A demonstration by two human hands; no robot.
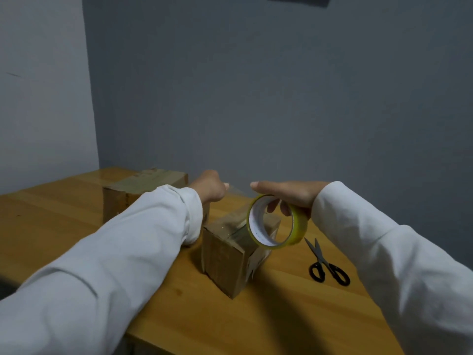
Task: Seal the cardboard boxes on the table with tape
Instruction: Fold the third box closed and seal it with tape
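Note:
My right hand [289, 194] grips a roll of clear yellowish tape [275, 222], fingers curled through its white core, above a small cardboard box [225, 254]. My left hand [210, 187] pinches the free end of the tape, and a short clear strip [239, 189] stretches between the two hands. The small box stands near the middle of the wooden table [64, 226], with glossy tape lying across its top. A larger cardboard box [138, 188] sits behind my left forearm, with tape along its top seam.
Black-handled scissors [325, 265] lie on the table to the right of the small box. A grey wall rises right behind the table, and the table's front edge runs across the lower part of the view.

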